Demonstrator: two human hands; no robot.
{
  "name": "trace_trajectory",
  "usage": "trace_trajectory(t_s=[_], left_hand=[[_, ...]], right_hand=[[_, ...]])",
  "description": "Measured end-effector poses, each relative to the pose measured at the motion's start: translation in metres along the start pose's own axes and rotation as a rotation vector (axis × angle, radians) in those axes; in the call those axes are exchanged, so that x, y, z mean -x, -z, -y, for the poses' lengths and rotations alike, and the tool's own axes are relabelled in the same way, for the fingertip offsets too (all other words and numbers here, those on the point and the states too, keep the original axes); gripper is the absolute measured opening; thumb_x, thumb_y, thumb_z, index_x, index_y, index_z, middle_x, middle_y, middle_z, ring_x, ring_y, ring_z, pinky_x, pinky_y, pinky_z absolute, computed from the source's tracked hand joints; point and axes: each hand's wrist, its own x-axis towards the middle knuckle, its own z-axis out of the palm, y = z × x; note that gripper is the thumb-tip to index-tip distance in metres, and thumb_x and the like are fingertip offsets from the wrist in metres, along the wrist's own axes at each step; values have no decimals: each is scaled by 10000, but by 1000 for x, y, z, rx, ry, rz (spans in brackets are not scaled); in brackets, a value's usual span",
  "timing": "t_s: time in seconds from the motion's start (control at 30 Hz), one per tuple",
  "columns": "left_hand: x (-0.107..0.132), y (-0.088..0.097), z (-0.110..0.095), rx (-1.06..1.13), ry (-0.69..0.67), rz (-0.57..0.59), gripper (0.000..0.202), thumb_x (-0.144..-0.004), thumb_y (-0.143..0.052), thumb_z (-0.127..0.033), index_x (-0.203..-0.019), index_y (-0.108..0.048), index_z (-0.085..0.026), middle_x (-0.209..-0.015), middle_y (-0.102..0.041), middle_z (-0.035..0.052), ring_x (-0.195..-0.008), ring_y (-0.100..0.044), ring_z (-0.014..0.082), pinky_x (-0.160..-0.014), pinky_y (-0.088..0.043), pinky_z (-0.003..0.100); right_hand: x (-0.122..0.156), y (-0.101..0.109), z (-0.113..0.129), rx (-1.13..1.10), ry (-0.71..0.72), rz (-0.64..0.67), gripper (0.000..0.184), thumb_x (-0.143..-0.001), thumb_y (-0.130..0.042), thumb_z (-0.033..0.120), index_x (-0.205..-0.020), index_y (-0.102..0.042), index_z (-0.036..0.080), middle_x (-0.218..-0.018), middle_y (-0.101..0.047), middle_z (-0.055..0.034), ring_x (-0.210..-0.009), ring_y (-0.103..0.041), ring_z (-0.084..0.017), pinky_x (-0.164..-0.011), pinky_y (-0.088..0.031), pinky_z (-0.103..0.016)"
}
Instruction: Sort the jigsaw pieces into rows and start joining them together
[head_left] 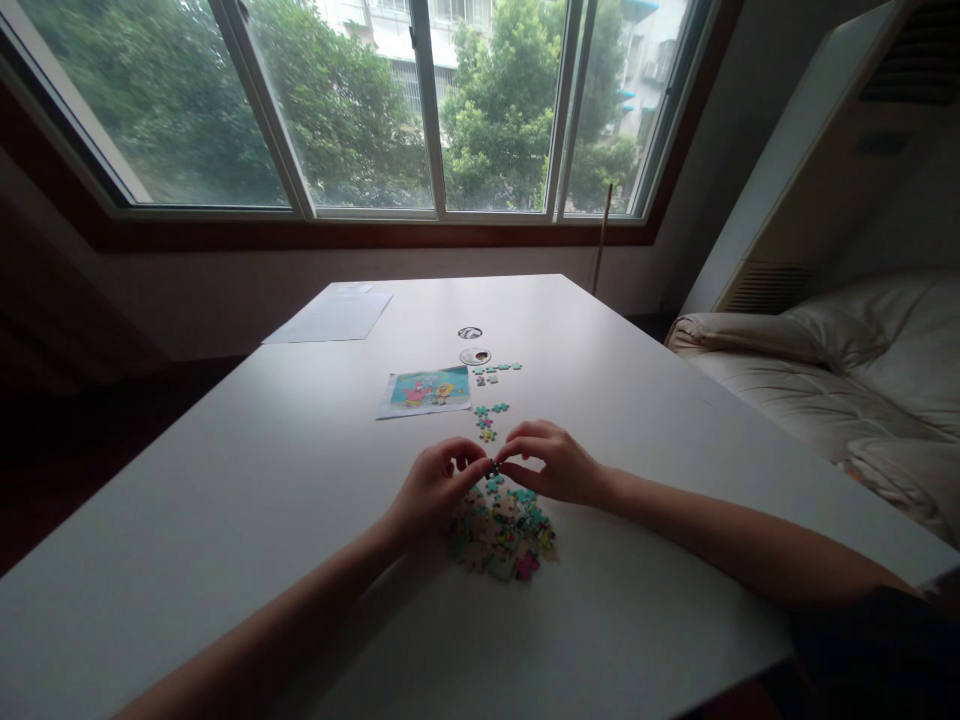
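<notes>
A small dark puzzle piece (492,468) is pinched between the fingertips of my left hand (435,485) and my right hand (559,465), which meet above the table. Both hands have their fingers bent inward around it. Just below them lies a loose pile of puzzle pieces (501,540) in teal, tan, pink and yellow. Beyond my fingers, several single pieces (487,423) run away in a short column. Farther up, a row of teal pieces (502,367) sits above two greyish pieces (487,380). The picture sheet (429,391), with cartoon figures on blue, lies left of these pieces.
All this rests on a white table (300,470). Two round discs (475,356) lie past the pieces, and white papers (330,316) at the far left. A padded sofa (795,380) stands to the right, and windows (360,110) span the far wall.
</notes>
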Motion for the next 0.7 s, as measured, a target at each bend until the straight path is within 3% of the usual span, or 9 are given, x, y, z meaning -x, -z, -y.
trace_trajectory(t_s=[0.2,0.33,0.47,0.7], left_hand=[[-1,2,1,10,-12,-30,230,-803,-524,-349,-806,-633,-147,-745,-623,35,-670,-536,143,-584,-426,234],[1,8,9,-22,38,-95,217,-795,-525,-342,-802,-623,-148,-768,-636,36,-654,-546,142,-592,-432,240],[4,14,15,-34,65,-84,223,-783,-524,-347,-783,-620,-146,-741,-628,31,-634,-541,141,-578,-424,238],[6,12,11,-57,81,-75,231,-773,-517,-351,-768,-630,-150,-696,-621,19,-569,-501,122,-524,-385,222]], right_hand=[[2,3,-9,120,48,-67,115,-813,-541,273,-845,-630,207,-777,-633,-27,-720,-568,-110,-698,-403,-259],[3,9,-22,99,-62,-204,121,-808,-547,276,-803,-640,199,-752,-639,-28,-631,-550,-100,-668,-418,-264],[7,11,-34,8,-166,-291,115,-796,-562,280,-805,-639,196,-739,-624,-21,-579,-512,-90,-625,-434,-259],[2,7,-37,-90,-294,-229,148,-786,-567,290,-826,-652,176,-760,-601,-33,-606,-505,-88,-576,-435,-227]])
